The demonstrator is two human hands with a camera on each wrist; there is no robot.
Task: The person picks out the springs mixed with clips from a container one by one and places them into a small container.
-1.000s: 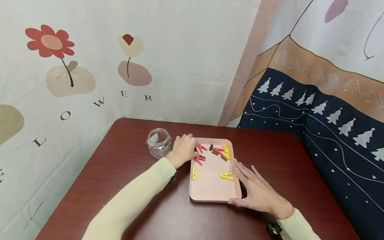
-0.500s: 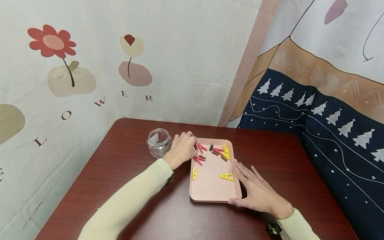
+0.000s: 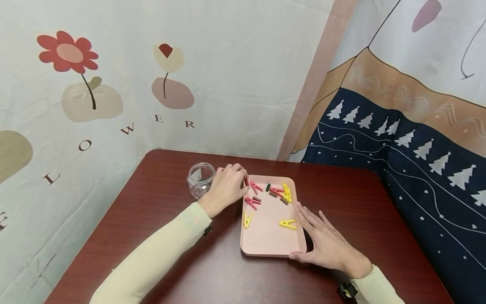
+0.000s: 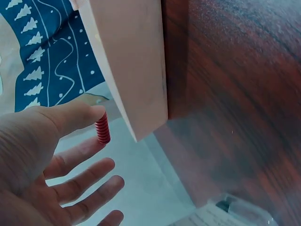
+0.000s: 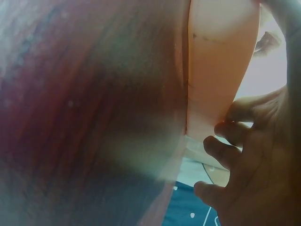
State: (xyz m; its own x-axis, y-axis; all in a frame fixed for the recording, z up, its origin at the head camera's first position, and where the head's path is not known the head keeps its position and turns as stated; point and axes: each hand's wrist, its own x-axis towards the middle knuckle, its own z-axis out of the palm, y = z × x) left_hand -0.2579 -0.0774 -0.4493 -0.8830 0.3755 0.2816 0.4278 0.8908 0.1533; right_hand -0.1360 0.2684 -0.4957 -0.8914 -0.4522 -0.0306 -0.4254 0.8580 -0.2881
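Between thumb and index finger my left hand (image 3: 227, 185) pinches a small red spring (image 4: 102, 130), just off the tray's far left edge; the other fingers are spread. The pink tray (image 3: 271, 242) holds pink clips (image 3: 252, 203), yellow clips (image 3: 287, 224) and small brown springs (image 3: 284, 201). One dark green piece (image 3: 268, 187) lies near its far end. My right hand (image 3: 322, 240) rests against the tray's right side with fairly straight fingers, its thumb at the near right corner. A clear open jar (image 3: 200, 179) stands left of my left hand, which partly hides it.
The brown wooden table (image 3: 182, 261) carries the tray and jar. A pale printed cloth (image 3: 235, 84) hangs behind it, and a dark blue cloth with white trees (image 3: 353, 139) hangs along the right.
My left hand has shifted slightly left and away from the tray with the red spring, which now shows at its fingertips. The right hand and tray have stayed put.
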